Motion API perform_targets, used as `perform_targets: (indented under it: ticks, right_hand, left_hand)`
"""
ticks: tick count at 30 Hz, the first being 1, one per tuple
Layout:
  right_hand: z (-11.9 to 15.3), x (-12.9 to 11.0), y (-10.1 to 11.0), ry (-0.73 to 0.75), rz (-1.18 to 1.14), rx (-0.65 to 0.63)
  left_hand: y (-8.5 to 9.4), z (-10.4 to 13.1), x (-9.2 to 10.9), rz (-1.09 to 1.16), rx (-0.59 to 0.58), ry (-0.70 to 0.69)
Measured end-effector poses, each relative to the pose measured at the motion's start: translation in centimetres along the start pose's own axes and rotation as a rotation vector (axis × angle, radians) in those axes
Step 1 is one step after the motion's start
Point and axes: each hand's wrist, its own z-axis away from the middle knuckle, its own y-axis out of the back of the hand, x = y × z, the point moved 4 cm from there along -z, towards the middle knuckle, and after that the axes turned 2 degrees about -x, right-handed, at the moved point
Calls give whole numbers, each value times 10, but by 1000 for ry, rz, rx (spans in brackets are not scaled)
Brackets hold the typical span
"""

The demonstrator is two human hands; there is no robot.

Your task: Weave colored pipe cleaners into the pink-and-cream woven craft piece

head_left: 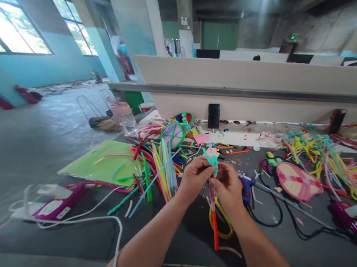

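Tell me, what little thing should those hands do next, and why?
I'd probably have the left hand steady the turquoise strip while the right hand folds its raised end down. The left fingers already pinch the strip, the right fingers are right beside it, and that end sticks up past the fingertips.

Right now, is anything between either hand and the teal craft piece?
Nothing visible: the left hand and right hand both touch the teal craft piece directly. The blue glue gun lies to the right of the right hand, not in between.
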Motion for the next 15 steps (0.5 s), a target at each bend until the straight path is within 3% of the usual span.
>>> perform_targets:
  ticks: [3,5,10,12,13,15]
  right_hand:
    - [-8,5,6,-74,-110,28]
    - [-14,8,15,-122,-243,67]
    - [-26,8,36,-200,-612,138]
    - [-29,9,40,-233,-703,146]
    - [-29,10,41,-248,-731,150]
    - [-31,14,42,-276,-755,161]
  left_hand:
    - [-13,1,8,-126,-61,-27]
    - [-16,1,11,-121,-38,-27]
    - [15,-4,10,-215,321,-156]
    - [28,-9,2,-209,383,-137]
    - [30,-11,-5,-120,349,-78]
    - [26,-14,-20,116,176,102]
